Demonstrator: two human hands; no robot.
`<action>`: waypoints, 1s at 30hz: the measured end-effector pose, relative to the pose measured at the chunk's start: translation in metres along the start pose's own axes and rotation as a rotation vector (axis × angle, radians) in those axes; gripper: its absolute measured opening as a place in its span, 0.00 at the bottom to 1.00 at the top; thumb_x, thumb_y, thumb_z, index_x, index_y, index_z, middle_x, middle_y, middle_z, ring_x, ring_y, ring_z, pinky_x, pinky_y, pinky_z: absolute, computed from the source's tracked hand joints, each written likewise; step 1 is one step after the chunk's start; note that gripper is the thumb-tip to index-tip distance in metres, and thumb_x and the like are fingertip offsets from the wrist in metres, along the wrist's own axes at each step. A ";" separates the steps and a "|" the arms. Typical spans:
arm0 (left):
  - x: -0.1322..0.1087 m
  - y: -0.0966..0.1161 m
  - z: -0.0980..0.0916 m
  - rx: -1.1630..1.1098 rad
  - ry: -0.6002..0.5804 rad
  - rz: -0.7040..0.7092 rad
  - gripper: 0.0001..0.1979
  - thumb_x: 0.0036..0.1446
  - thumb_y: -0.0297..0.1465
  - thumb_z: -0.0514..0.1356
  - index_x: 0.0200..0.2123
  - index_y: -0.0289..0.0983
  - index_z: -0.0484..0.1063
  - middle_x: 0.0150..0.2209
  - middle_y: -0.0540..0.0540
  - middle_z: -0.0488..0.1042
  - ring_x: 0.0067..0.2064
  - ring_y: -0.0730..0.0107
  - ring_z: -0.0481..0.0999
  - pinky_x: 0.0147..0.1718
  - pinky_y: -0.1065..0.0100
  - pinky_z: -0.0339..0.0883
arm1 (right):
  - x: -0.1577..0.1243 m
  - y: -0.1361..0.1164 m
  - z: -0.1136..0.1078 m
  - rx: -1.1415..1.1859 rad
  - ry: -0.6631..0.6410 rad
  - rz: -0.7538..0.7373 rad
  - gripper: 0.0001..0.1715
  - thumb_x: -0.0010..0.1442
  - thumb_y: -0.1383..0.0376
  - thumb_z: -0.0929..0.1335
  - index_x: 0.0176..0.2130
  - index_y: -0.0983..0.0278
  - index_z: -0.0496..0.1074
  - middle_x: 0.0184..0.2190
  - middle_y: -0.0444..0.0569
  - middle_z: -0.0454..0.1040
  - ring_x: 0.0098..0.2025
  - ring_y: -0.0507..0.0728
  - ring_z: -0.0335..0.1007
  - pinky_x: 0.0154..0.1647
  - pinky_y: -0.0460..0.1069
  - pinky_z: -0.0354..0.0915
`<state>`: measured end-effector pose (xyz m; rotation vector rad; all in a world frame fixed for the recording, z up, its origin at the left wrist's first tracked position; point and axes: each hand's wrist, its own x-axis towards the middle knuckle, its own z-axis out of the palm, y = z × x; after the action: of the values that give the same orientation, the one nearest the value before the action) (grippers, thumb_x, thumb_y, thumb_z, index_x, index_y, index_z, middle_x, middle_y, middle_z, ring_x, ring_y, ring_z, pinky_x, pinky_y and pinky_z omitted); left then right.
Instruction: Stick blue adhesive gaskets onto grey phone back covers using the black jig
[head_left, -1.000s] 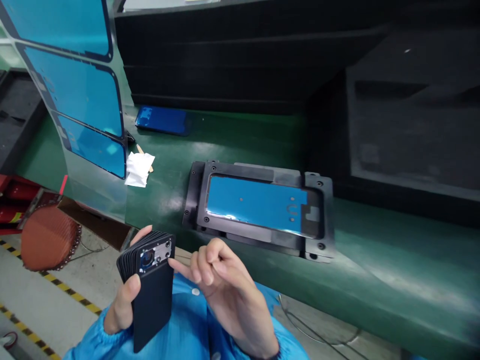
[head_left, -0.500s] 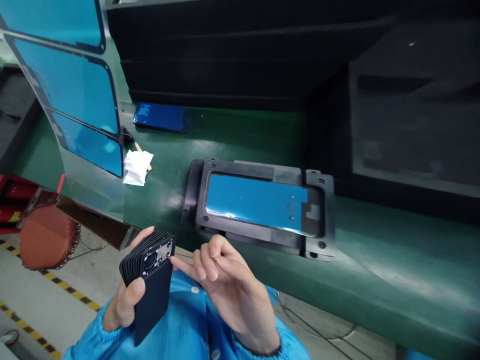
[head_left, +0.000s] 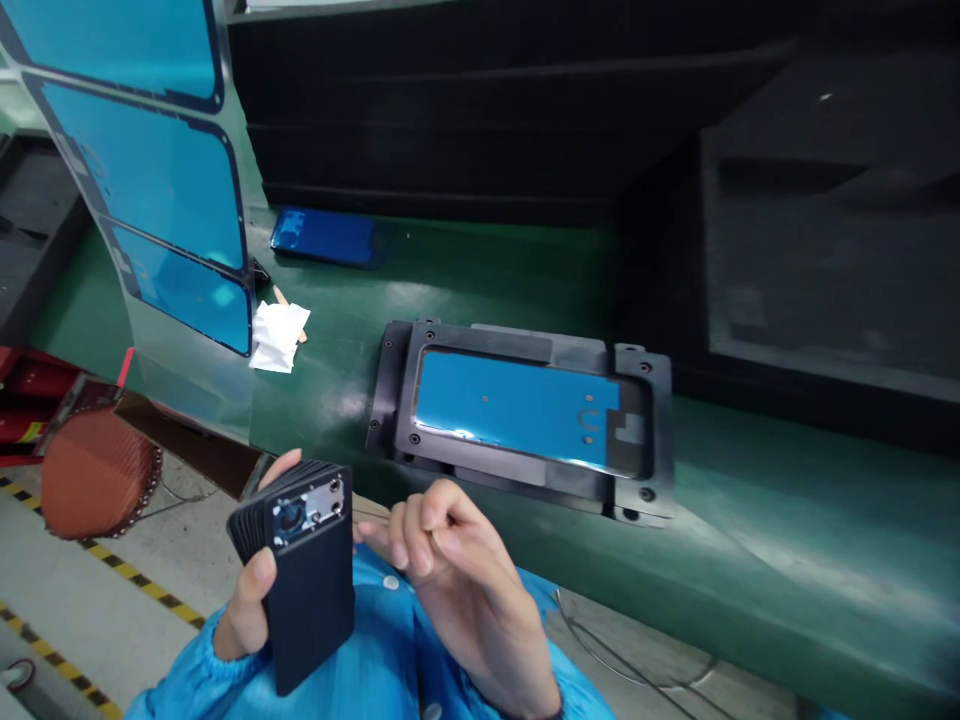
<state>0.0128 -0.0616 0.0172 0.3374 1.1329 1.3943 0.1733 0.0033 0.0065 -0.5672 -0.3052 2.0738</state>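
My left hand (head_left: 253,600) grips a fanned stack of dark phone back panels (head_left: 311,600), thumb on the near side and fingers behind. The front panel shows a camera cutout area at its top. Just right of the stack is my right hand (head_left: 465,570), its fingers curled and the thumb pressed to a fingertip around something thin that I cannot make out. One finger of it points toward the stack's right edge. On the green bench beyond, a metal fixture (head_left: 510,345) holds a blue-filmed panel (head_left: 510,405).
A clear sheet with blue adhesive pieces (head_left: 172,190) hangs at the left. Behind the fixture lie a blue-filmed phone panel (head_left: 326,235) and a white wipe (head_left: 277,335). Black bins (head_left: 450,120) line the back. A red-brown stool (head_left: 97,470) stands at the lower left.
The stack has turned so its front panel faces the camera more. My right hand's extended finger has moved slightly down and away from the camera cutout area.
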 end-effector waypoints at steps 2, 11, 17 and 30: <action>0.003 0.005 0.005 -0.088 0.019 -0.014 0.37 0.57 0.47 0.66 0.68 0.46 0.63 0.51 0.42 0.81 0.44 0.52 0.83 0.41 0.58 0.78 | -0.004 0.002 -0.003 -0.120 0.015 -0.123 0.05 0.65 0.61 0.74 0.36 0.58 0.78 0.24 0.40 0.76 0.30 0.51 0.73 0.48 0.49 0.75; 0.012 0.010 0.015 -0.409 -0.064 -0.224 0.31 0.66 0.46 0.56 0.68 0.41 0.63 0.43 0.41 0.83 0.33 0.61 0.82 0.28 0.66 0.74 | -0.023 0.028 -0.008 -0.661 -0.125 -0.046 0.28 0.72 0.55 0.67 0.68 0.40 0.61 0.72 0.42 0.63 0.73 0.60 0.58 0.74 0.59 0.57; 0.018 0.006 0.000 -0.442 -0.178 -0.419 0.35 0.66 0.51 0.54 0.71 0.45 0.56 0.39 0.42 0.83 0.29 0.61 0.82 0.27 0.66 0.72 | -0.021 0.026 -0.010 -0.759 -0.158 -0.082 0.27 0.74 0.56 0.65 0.69 0.38 0.60 0.73 0.40 0.60 0.74 0.61 0.54 0.76 0.61 0.53; 0.020 0.003 0.000 -0.412 -0.177 -0.359 0.34 0.65 0.53 0.53 0.70 0.45 0.60 0.40 0.42 0.83 0.30 0.63 0.81 0.29 0.66 0.73 | -0.022 0.025 -0.009 -0.786 -0.108 -0.044 0.31 0.74 0.60 0.65 0.70 0.41 0.57 0.75 0.43 0.56 0.75 0.63 0.53 0.75 0.64 0.55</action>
<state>0.0072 -0.0433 0.0113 -0.0390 0.6969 1.2131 0.1700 -0.0289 -0.0052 -0.8911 -1.2088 1.8971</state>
